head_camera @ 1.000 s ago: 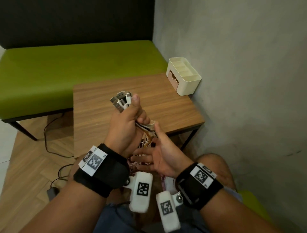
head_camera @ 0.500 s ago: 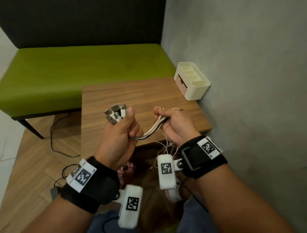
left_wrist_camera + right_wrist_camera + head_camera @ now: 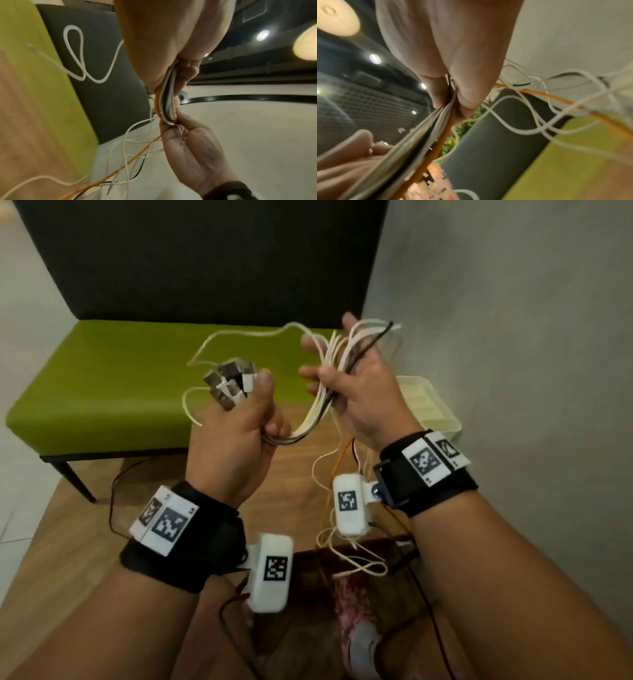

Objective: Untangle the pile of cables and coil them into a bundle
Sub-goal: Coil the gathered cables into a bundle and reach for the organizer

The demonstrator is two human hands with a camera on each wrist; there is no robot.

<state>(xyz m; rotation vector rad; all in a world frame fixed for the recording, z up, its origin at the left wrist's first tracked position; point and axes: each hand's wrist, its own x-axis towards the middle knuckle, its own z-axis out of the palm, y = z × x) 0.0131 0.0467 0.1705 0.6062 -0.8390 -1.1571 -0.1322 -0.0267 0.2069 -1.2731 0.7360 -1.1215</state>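
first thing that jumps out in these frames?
The cables: a mostly white bunch with one black and one orange strand, strung in a sagging arc between the two raised hands in mid-frame. The left hand grips the bunch in a fist, with the plug ends fanned out above its thumb. The right hand holds the strands farther along, loose lengths spilling over it and down toward the floor, with the green bench behind.

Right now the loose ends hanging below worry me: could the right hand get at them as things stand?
Probably not without letting go: the right hand is raised with the cables running through its grip, and the loose ends dangle below its wrist. Nothing blocks the way down.
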